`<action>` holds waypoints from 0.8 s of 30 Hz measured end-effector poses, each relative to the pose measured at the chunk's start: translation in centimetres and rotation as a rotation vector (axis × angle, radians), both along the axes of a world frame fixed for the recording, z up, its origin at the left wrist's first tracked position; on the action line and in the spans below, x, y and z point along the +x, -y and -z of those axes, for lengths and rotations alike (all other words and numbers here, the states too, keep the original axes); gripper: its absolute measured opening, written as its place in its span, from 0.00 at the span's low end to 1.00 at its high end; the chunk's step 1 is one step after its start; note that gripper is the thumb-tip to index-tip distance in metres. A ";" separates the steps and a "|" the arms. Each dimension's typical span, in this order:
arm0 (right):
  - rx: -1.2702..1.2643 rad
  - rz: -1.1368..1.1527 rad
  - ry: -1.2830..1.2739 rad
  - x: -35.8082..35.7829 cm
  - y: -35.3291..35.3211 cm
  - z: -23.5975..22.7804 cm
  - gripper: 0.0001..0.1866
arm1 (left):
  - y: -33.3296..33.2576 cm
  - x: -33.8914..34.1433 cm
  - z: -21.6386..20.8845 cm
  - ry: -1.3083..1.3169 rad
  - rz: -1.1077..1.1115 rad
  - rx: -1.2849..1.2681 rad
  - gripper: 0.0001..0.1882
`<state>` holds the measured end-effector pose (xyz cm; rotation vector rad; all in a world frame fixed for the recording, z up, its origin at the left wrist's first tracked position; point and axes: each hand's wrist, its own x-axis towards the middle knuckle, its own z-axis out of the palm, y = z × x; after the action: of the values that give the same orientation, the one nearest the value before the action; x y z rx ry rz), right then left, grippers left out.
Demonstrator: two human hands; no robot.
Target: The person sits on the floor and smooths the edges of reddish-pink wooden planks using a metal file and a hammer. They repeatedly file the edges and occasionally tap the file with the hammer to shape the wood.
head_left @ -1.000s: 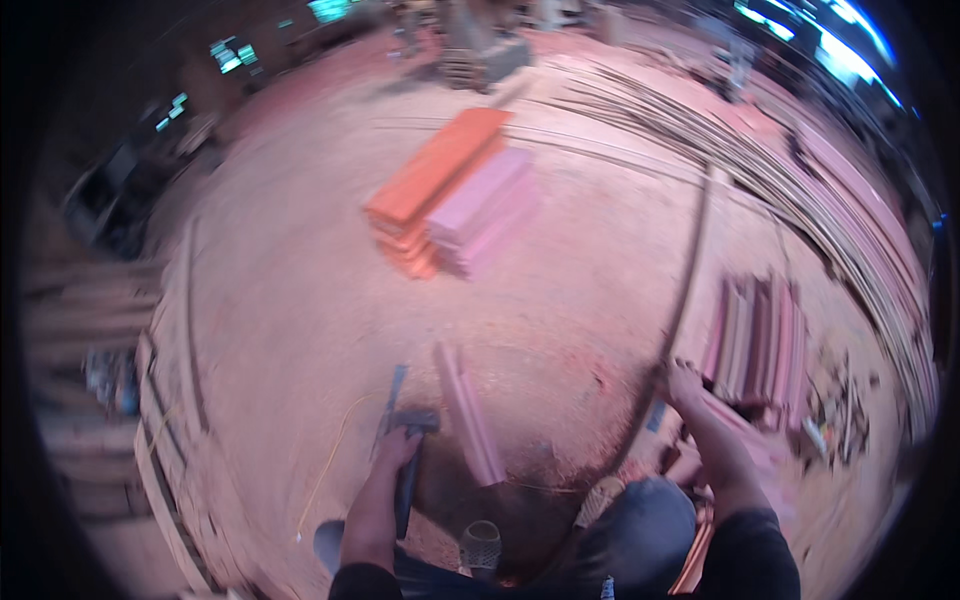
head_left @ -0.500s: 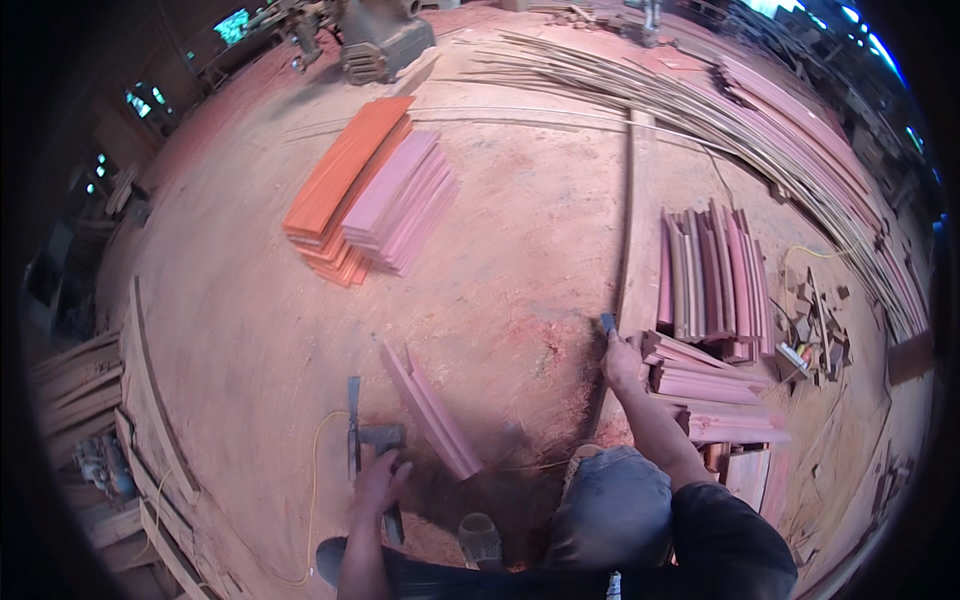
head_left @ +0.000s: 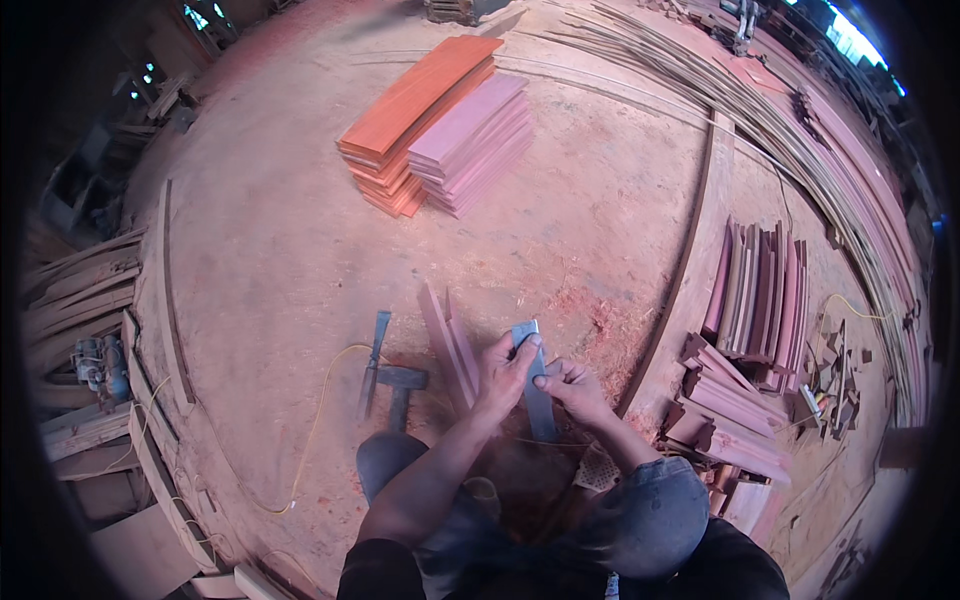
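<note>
A flat grey metal bar (head_left: 534,385) is held in front of my knees. My left hand (head_left: 503,370) grips its upper part and my right hand (head_left: 574,387) grips its middle from the right. Just left of my hands, two narrow reddish wooden strips (head_left: 448,340) lie on the sawdust floor. Further left lie a hammer (head_left: 400,390) and a long chisel (head_left: 375,360), with nothing touching them.
Two stacks of orange and pink boards (head_left: 440,125) sit farther ahead. A bundle of curved reddish pieces (head_left: 760,285) and offcuts (head_left: 725,385) lie to the right. A yellow cable (head_left: 320,420) runs along the floor. Long curved slats (head_left: 820,170) line the far right.
My left hand has left the hammer and come to the middle. My right hand came in from the right with the grey bar, and both hands hold it now. The view tilted down.
</note>
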<state>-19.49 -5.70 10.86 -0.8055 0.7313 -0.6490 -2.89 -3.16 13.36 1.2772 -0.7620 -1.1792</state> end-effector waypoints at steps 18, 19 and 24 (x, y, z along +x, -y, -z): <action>0.004 -0.004 0.068 1.2 -2.3 2.1 0.09 | -0.6 0.4 -0.1 0.054 0.010 0.151 0.15; 0.064 -0.011 0.111 1.0 -2.4 2.2 0.10 | -0.7 0.4 0.0 0.043 0.025 0.224 0.16; 0.062 0.021 0.004 0.7 -2.5 2.4 0.12 | -1.4 0.5 0.5 0.060 0.128 0.159 0.16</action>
<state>-18.81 -3.19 8.44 -0.7404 0.7536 -0.6439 -2.36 -1.77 12.89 1.4174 -0.8168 -1.3307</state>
